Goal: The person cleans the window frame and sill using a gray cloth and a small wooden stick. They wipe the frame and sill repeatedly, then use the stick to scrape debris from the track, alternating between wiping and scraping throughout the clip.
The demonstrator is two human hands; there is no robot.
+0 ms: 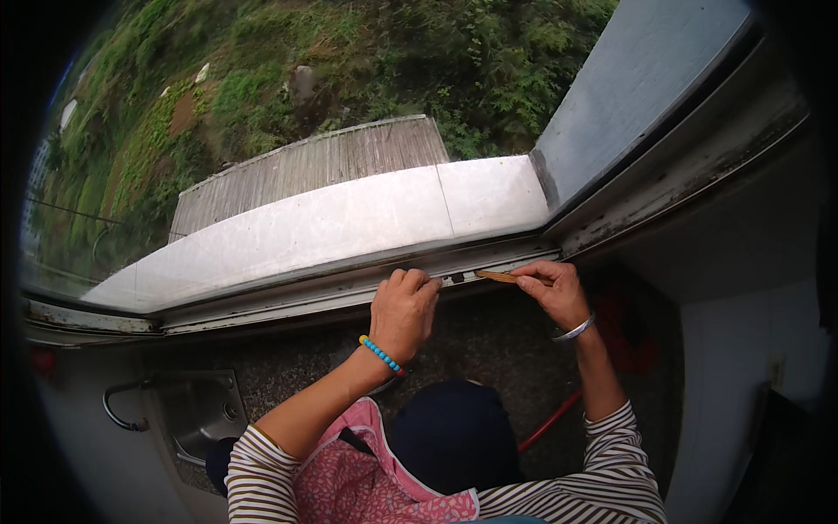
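A thin wooden stick [496,276] lies in the fingers of my right hand [556,291], its far end pointing left over the white window track [353,295]. A small dark lump [457,278] sits on the track just left of the stick's tip. My left hand [404,311] is at the same track, back of the hand up and fingers curled down. Its fingertips are mostly hidden, so whether it holds something does not show.
Beyond the window pane is a white ledge [340,216]. Below the track runs a dark speckled countertop [314,354], with a steel sink [196,406] and curved faucet [112,396] at left. A red hose-like length [550,422] lies near my right forearm.
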